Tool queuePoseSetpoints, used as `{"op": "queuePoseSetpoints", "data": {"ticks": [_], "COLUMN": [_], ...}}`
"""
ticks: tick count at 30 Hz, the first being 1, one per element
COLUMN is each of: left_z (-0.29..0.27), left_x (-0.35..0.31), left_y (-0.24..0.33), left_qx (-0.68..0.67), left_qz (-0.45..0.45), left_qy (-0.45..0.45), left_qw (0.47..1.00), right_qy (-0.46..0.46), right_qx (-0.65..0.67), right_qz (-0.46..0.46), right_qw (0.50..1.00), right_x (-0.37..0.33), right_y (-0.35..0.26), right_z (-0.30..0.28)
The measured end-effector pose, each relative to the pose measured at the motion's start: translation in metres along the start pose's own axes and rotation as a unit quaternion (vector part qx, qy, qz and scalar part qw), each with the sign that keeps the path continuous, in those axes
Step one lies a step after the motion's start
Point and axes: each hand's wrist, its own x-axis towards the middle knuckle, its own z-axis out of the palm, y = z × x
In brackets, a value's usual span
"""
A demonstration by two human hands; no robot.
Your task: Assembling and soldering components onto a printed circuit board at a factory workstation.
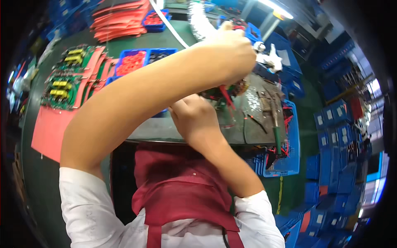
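Note:
My left arm reaches across the bench to the far right. My left hand (233, 49) is closed beside a small pale metal part (259, 46), with its fingers curled away from view. Whatever it may hold is hidden. Lower and nearer the bench edge, my right hand (197, 118) is also closed, its fingertips partly covered by my left forearm. Just past it lies a circuit assembly with red wires (226, 96), half hidden under the left hand. I cannot tell whether the right hand touches it.
Green circuit boards with yellow parts (62, 89) lie at left on pink sheets (51, 130). A blue tray of red parts (131, 63) sits behind my forearm. Pliers (257, 123) and a green-handled tool (276, 138) lie at right, near a blue basket (294, 144).

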Motion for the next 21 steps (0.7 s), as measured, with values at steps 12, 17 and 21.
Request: {"op": "queuePoseSetpoints", "data": {"ticks": [12,17,21], "left_z": [0.032,0.119,0.16], "left_x": [-0.237,-0.331,-0.357], "left_y": [-0.148,-0.172,-0.171], "left_qx": [-0.007,-0.029,-0.027], "left_qz": [-0.173,-0.222,-0.234], "left_qy": [-0.012,-0.161,-0.224], "left_qw": [0.985,0.961,0.946], "right_qy": [-0.237,-0.224,-0.231], "right_qx": [-0.186,-0.164,-0.114], "right_qz": [0.003,-0.018,0.004], "right_qw": [0.953,0.961,0.966], "right_x": [0.109,0.117,0.123], "right_y": [-0.037,-0.044,-0.031], "right_z": [0.187,0.2,0.195]}}
